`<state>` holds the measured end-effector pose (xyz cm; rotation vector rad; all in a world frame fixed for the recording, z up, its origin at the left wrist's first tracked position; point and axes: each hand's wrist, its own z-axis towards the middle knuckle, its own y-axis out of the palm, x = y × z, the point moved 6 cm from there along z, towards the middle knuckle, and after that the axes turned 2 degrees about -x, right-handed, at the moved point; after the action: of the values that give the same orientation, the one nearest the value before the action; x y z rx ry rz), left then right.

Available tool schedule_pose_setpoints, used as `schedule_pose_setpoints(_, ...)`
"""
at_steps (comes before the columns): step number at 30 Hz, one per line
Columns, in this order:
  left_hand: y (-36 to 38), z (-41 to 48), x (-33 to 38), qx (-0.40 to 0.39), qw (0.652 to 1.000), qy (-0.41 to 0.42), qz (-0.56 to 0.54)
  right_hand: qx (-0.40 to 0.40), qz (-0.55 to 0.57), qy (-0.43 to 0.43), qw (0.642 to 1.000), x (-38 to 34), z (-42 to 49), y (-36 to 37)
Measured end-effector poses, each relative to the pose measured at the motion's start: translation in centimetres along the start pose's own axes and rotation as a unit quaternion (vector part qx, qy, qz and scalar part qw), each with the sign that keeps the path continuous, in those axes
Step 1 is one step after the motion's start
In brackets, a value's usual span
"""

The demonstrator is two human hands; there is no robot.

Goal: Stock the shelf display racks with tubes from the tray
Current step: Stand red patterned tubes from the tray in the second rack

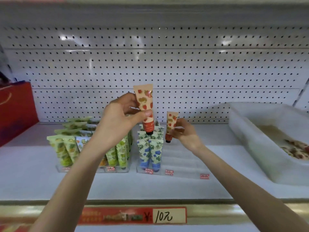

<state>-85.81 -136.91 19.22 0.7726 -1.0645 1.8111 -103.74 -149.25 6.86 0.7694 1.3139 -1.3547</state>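
A peach plastic tube printed with red strawberries (144, 99) hangs cap-down in the left hand (119, 119), pinched between thumb and fingers above the far end of the racks. A second strawberry tube (171, 122), also with its red cap downward, is pinched in the right hand (187, 133) just to the right. Both tubes are in the air and touch no rack.

Below the right hand lies a clear ridged plastic rack (185, 163) that looks empty. Just left of it stand the blue-flowered tubes (150, 151), and further left the green-patterned tubes (65, 148), all caps down in rows.

The step in hand seems to be seating these two tubes in the empty rack. It would go best by starting at the far row, lowering each tube straight down with its cap leading and the printed face toward the near edge. The grip should let go only once the cap sits in its groove, so the neighbouring blue row is not knocked.

More strawberry tubes (297, 150) lie in the white translucent plastic tray (247, 124) at the right of the white shelf (117, 185).
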Motion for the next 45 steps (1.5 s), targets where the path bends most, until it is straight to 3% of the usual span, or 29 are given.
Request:
schedule_pose_setpoints(9, -1.1, 0.3, -1.1, 0.006, 1.000, 0.006, -0.014, -0.020, -0.071, -0.009, 0.997, 1.3, 0.8, 1.3)
schedule_pose_setpoints(23, 0.6, 0.4, -1.8, -0.005, 1.000, -0.003, -0.026, -0.048, -0.067, -0.017, 0.996, 1.1, 0.6, -0.1)
schedule_pose_setpoints(30, 1.6, 0.3, -0.9, -0.014, 0.999, 0.005, -0.042, 0.069, -0.025, -0.108, 0.991, -4.5, -1.0, -3.3)
schedule_pose_setpoints(36, 3.1, 0.7, 0.4, -0.016, 0.998, 0.030, -0.045, -0.075, -0.012, -0.188, 0.979, -10.5, -4.5, -1.5)
schedule_pose_setpoints(45, 4.6, 1.0, 0.4, -0.016, 0.998, 0.056, 0.024, -0.069, -0.031, -0.199, 0.977, -10.5, -5.6, -1.5)
